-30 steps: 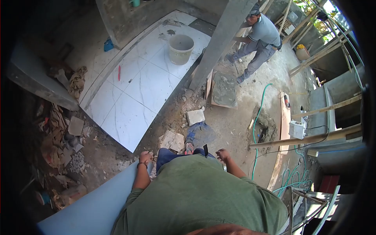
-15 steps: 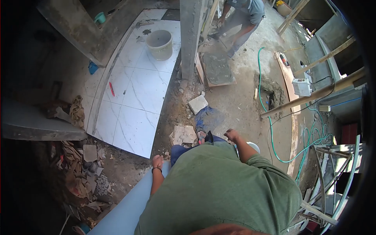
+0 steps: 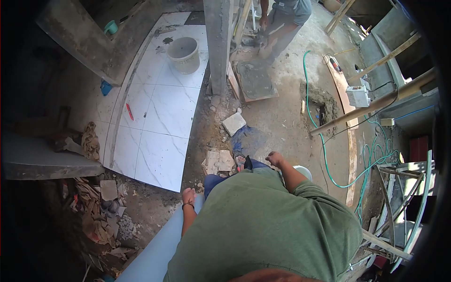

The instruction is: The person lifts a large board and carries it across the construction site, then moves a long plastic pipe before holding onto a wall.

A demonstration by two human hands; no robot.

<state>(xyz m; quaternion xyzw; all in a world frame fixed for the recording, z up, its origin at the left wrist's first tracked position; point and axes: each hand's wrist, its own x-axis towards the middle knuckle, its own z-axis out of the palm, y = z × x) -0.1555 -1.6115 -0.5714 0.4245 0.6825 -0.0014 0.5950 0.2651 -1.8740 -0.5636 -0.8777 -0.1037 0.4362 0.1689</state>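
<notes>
At the lower centre, my left hand (image 3: 188, 195) rests at the upper end of a pale blue, smooth surface (image 3: 157, 242), fingers lying against its edge. A dark band circles that wrist. My right hand (image 3: 274, 158) is held in front of my body on the right, its fingers loosely curled with nothing visible in them. A white bucket (image 3: 303, 172) stands partly hidden beside my right forearm. Between the hands, my foot (image 3: 240, 160) shows beside broken tile pieces (image 3: 219, 161).
White marbled tiles (image 3: 164, 110) at left carry a bucket (image 3: 183, 55) and a red tool (image 3: 129, 112). A concrete column (image 3: 219, 47) rises beside them. A co-worker (image 3: 286, 26) bends near a mortar board (image 3: 256, 81). A green hose (image 3: 332, 186) and wooden pole (image 3: 376, 107) cross the right.
The view has shifted slightly, moving the tiles and column leftward. The co-worker's hands have come closer together. My hands keep nearly the same pose.
</notes>
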